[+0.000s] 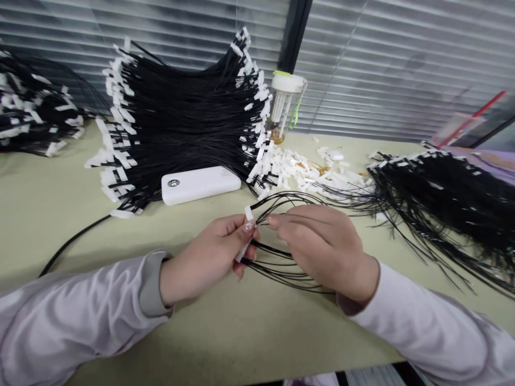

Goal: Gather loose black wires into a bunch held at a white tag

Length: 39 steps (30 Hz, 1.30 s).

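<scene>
In the middle of the table, my left hand pinches a white connector between thumb and fingers. Another white piece sticks up above the thumb. Thin black wires run rightward from the connector in loose loops, passing under and behind my right hand. The right hand's thumb and forefinger are closed together at the wires, just right of the left thumb. What its fingertips hold is too small to be sure of, but a thin wire end seems to be there.
Behind stand a big stack of black wires with white ends, a white power bank and a lidded bottle. Loose white connectors lie in a heap. More black wires spread at right; another bundle is far left.
</scene>
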Available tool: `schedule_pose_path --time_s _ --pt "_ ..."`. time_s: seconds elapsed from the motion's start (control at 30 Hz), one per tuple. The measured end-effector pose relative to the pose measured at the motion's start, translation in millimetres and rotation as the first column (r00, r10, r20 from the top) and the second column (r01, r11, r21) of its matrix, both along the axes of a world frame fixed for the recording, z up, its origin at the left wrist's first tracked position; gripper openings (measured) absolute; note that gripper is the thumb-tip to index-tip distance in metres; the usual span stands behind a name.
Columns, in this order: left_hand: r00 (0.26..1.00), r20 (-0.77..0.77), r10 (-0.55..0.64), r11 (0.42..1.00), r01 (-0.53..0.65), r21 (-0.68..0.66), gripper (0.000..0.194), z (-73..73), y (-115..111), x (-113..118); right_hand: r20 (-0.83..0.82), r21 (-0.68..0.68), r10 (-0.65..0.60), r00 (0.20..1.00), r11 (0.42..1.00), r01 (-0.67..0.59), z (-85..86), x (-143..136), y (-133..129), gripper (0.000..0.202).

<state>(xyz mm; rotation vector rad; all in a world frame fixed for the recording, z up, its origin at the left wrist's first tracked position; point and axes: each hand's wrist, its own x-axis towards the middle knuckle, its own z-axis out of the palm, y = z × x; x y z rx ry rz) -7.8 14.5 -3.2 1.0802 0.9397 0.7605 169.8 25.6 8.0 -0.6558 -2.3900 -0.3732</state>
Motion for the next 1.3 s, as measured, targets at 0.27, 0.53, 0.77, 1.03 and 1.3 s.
schedule_pose_path --time_s 0.27,0.53,0.77,1.03,1.3 --pt "0.994 0.028 -0.108 0.993 0.109 -0.036 0.021 2.4 3 -3 0.006 0.026 0.039 0.999 0.999 -0.039 3.6 0 1 0.009" --pt "0.990 0.005 -0.140 0.990 0.140 0.005 0.026 1.5 3 -5 0.121 0.121 0.032 0.992 0.992 -0.047 7.8 -5 -4 0.021" --pt "0.998 0.033 -0.056 0.998 0.056 0.002 0.019 0.7 1 -1 0.086 0.012 -0.003 0.996 1.000 0.002 27.5 1 -3 0.010" --pt "0.998 0.032 0.057 0.998 -0.058 0.025 0.018 -0.2 1 0 0.492 -0.286 -0.365 0.791 0.790 0.542 29.8 30 -44 0.012" --pt "0.985 0.068 0.161 0.985 -0.164 0.051 0.014 -3.5 -2 1 0.270 -0.135 -0.662 0.699 0.693 0.708 9.6 51 -63 0.035"
